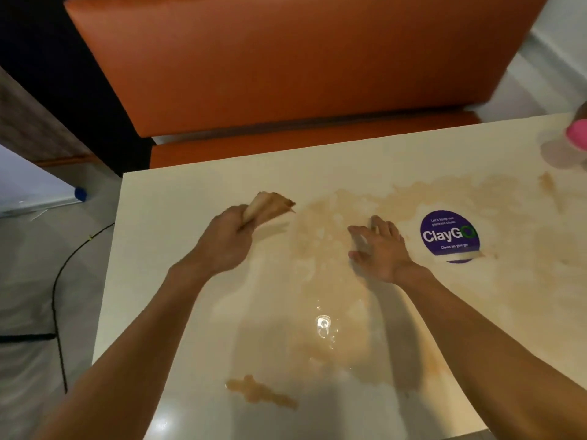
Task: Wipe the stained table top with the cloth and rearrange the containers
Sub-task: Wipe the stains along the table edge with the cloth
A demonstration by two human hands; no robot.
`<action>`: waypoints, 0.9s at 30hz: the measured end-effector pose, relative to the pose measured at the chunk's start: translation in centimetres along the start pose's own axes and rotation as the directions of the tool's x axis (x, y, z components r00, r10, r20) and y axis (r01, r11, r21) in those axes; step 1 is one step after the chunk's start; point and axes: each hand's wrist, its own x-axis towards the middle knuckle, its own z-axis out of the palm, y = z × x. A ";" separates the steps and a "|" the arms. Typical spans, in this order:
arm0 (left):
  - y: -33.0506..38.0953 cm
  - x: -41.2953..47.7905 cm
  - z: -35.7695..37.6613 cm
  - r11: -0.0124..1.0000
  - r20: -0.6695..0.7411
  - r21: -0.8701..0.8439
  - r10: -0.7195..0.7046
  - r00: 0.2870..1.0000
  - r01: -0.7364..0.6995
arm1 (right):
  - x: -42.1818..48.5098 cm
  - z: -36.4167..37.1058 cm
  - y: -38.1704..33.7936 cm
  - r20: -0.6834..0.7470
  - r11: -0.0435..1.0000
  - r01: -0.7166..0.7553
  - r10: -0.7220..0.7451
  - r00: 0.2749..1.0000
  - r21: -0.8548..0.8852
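Brown stains [333, 249] cover the cream table top [178, 312]. The left hand [222, 239] grips the stained cloth [266, 206] in curled fingers, near the far-left stain edge. The right hand [378, 246] has its fingers spread, beside a purple sticker [449, 236]; a pink-lidded container [571, 147] stands at the far-right corner.

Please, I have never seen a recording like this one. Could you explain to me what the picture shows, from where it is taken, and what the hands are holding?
There is no machine here. A person wears a camera on the head, so this single picture looks down at that person's own two arms. The left hand grips a stained cloth. The right hand is open, its fingers spread low over the table, holding nothing. Brown stains spread across the table top. A round purple sticker reads "ClayGo". At the far right edge stands a blurred container with a pink top. Behind the table is an orange seat.
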 end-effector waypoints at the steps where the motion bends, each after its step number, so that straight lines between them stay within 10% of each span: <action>1: 1.2 2.7 0.6 0.998 -0.050 0.066 0.026 0.998 -0.023 | 0.1 -0.1 0.6 -0.002 1.000 -0.026 0.026 1.000 0.007; 6: 4.3 11.1 3.7 0.935 -0.114 0.348 0.113 0.987 -0.067 | -0.5 0.4 1.3 0.034 0.999 -0.041 0.040 0.999 0.031; 12: 2.1 14.5 8.1 0.677 0.295 0.571 0.358 0.886 -0.463 | 0.0 1.2 2.0 0.002 0.999 -0.035 0.035 0.999 -0.006; 27: -8.4 1.6 6.2 0.751 0.187 0.545 0.326 0.927 -0.374 | -0.6 0.9 1.9 0.019 0.999 -0.025 0.024 1.000 0.044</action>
